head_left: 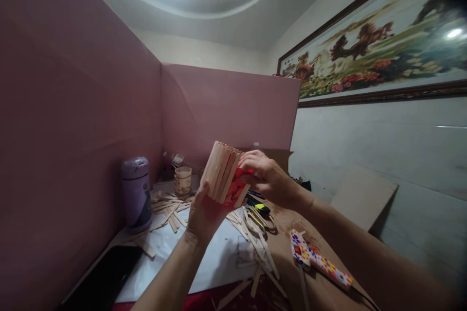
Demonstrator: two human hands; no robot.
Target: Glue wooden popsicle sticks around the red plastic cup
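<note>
A red cup [237, 190], partly covered by upright wooden craft sticks [218, 170], is held tilted above the table. My left hand [206, 211] is wrapped round its lower left side, with the thumb on the sticks. On the right, the fingers of my right hand [260, 172] are bent against the upper right side of the cup. Whether a stick is between those fingers is too small to tell. Sticks cover the cup's left and front, and red shows through on the right.
Loose sticks [173, 211] lie left and right of white paper [211, 262]. A purple bottle [136, 194], small wooden cup [183, 181] and black phone [105, 277] are left. Scissors [260, 221], a yellow-black cutter [261, 208] and a flowered glue gun [321, 260] are right.
</note>
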